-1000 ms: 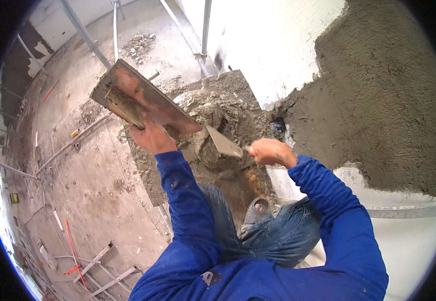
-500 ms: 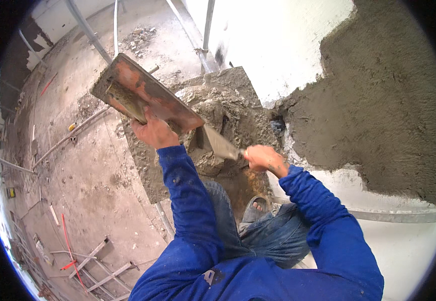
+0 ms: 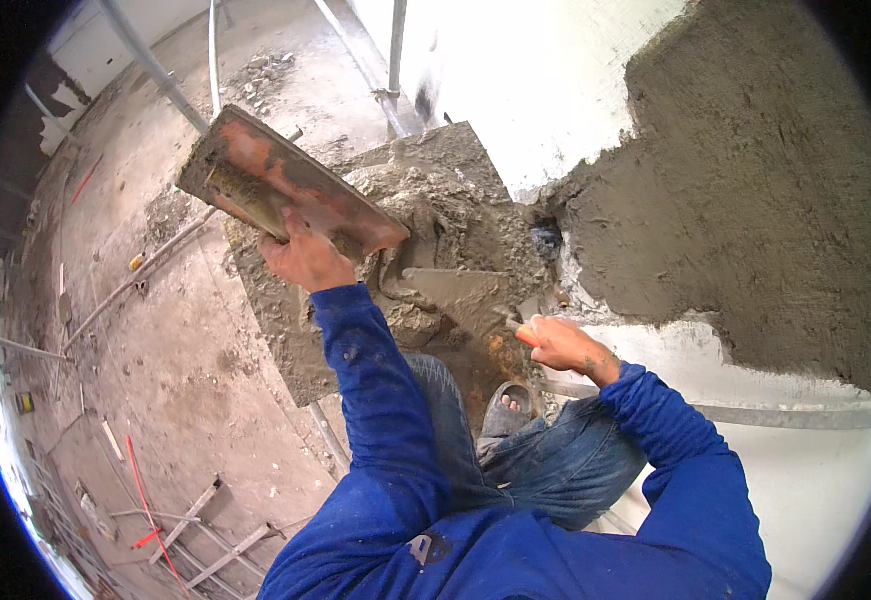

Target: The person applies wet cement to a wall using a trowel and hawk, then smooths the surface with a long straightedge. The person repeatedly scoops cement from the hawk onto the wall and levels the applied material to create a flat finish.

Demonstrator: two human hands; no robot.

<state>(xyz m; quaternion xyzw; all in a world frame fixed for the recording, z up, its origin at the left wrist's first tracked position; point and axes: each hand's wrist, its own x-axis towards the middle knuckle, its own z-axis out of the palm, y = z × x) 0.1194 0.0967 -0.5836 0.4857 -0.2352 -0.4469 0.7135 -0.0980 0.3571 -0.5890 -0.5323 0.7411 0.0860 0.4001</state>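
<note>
My left hand (image 3: 307,256) is closed round the handle of a plastering float (image 3: 300,185), a long orange-red board smeared with grey mortar. The float is tilted over the left side of a mortar-covered board (image 3: 285,340). In my right hand (image 3: 567,347) is the orange handle of a pointing trowel (image 3: 460,292). Its mortar-coated blade points left and lies at the heap of wet mortar (image 3: 435,215), just right of the float's lower end. Some of the blade's outline blends into the mortar.
Wet grey plaster (image 3: 755,190) covers part of the white wall (image 3: 545,80) at right, above a ledge (image 3: 785,415). Metal scaffold poles (image 3: 155,65) stand at the far left. My sandalled foot (image 3: 506,410) is beside the mortar board. Bars (image 3: 205,540) lie on the floor below left.
My right hand has drawn the trowel right and down, away from the float's end, and its blade now lies flatter at the mortar. The float has hardly moved.
</note>
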